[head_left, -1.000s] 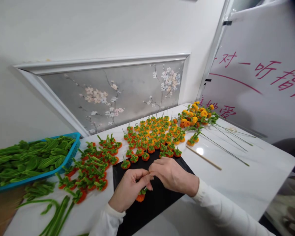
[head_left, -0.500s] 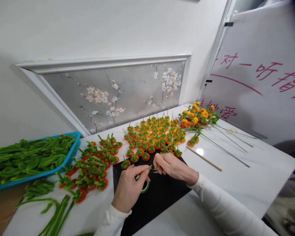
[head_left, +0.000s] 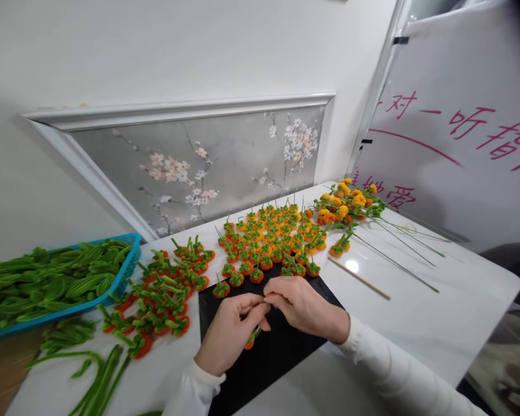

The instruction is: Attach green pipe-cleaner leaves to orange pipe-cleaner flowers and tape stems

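Over the black mat [head_left: 281, 352], my left hand [head_left: 229, 329] is closed in a pinch. Below its fingers show part of a small fuzzy orange flower [head_left: 249, 345] and the green edge of what looks like a tape roll [head_left: 257, 331]; the fingers hide the rest. My right hand [head_left: 305, 303] is closed too, its thumb and fingertips meeting those of the left. What lies between the right fingertips is too small and covered to name. Just beyond the mat's far edge stand rows of fuzzy orange and yellow flower heads [head_left: 266, 248], green side up with thin stems.
Thick-stemmed orange-red flower heads [head_left: 164, 294] cluster on the left, beside a blue basket [head_left: 132, 260] of fuzzy green leaves [head_left: 65, 283]. Loose green strips [head_left: 106, 381] lie in front. To the right are a wooden stick [head_left: 359, 278] and long-stemmed yellow-orange flowers [head_left: 351, 199].
Half a second ago my hands were apart, with the green tape roll and a blade-like tip showing. Since then my right hand has moved back to meet the left, and orange shows below again.
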A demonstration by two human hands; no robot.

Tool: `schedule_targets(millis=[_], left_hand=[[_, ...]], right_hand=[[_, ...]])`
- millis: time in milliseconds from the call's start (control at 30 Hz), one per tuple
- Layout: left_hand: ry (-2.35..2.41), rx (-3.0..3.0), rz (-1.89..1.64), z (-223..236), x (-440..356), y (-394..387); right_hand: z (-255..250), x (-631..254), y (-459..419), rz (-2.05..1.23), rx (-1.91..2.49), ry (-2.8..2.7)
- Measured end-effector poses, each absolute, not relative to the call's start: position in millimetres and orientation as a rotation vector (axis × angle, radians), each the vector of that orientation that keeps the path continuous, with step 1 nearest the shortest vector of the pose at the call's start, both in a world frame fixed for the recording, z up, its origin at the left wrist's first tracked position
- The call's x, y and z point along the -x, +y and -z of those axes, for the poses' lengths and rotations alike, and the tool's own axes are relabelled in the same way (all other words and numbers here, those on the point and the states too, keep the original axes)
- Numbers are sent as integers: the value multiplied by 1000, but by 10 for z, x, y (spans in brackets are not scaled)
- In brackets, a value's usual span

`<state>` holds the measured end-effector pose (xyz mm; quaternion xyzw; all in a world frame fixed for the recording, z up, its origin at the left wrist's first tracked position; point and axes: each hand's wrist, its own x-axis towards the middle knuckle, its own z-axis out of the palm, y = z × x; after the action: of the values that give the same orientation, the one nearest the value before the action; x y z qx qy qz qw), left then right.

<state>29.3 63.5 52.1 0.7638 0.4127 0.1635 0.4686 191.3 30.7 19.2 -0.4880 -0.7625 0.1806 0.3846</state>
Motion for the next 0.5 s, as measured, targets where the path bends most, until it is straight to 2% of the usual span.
schedule_targets(millis=[200, 433, 500], left_hand=[[1007, -1828, -495, -540, -265, 663], [1164, -2362, -759, -503, -256, 621], [1155, -2501, -734, -513, -273, 588]], right_hand=[[-253, -1987, 308, -528, 1114, -1913], [-271, -2022, 337, -1235, 1179, -1558], [-257, -1983, 334, -1274, 1192, -1560]])
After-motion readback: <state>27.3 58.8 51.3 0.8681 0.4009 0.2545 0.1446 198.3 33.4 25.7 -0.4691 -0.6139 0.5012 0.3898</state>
